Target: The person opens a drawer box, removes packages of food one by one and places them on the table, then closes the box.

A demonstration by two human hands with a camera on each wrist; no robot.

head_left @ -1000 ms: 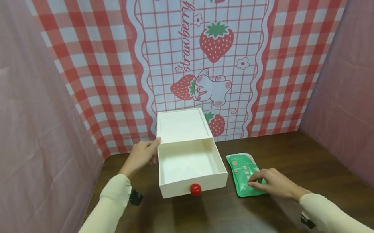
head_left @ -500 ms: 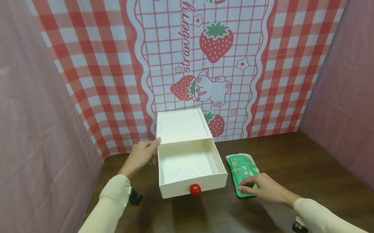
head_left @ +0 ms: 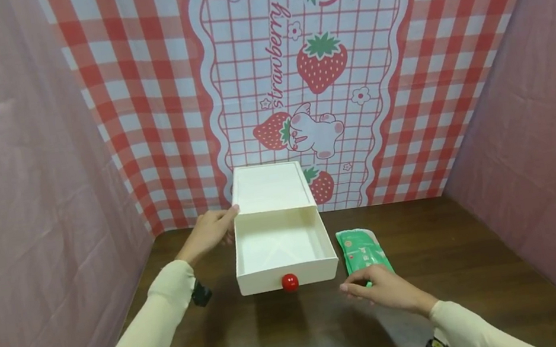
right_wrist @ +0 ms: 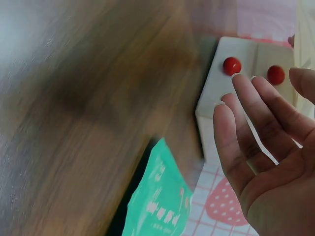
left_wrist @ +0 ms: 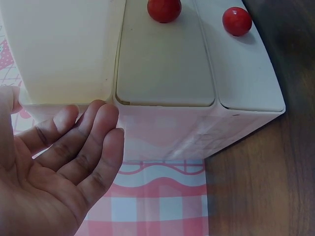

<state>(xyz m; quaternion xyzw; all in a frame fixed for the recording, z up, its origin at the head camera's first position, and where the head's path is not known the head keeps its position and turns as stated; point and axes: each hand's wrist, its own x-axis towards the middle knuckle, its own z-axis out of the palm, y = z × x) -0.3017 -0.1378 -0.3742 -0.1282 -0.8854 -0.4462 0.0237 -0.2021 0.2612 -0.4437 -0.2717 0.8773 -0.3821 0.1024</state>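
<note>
While the top drawer (head_left: 262,282) of the white three-drawer cabinet (head_left: 272,186) stands pulled out with its interior exposed, the left hand (head_left: 208,232) rests at the front edge of the cabinet's left side, thumb by the upper corner, fingers loosely extended and only slightly bent, gripping nothing firmly. The right hand (head_left: 389,289) hangs over the near end of the green pouch (head_left: 362,251); its fingers are spread and softly curved, thumb apart, and nothing is held. No contact with the pouch is evident in the right wrist view. The pouch lies flat on the wooden tabletop (head_left: 427,235), just beside the drawer on its right. Assessed handling: the pouch is probably light and pliable, its glossy film somewhat slippery; a pinch across both long edges near the middle should limit sagging. The cabinet appears to be rigid, thin-walled plastic, light enough to slide, so bracing its side is sound. The drawer is best taken by its red knob (head_left: 290,282), which is round, smooth and likely to need a full fingertip grip.
</note>
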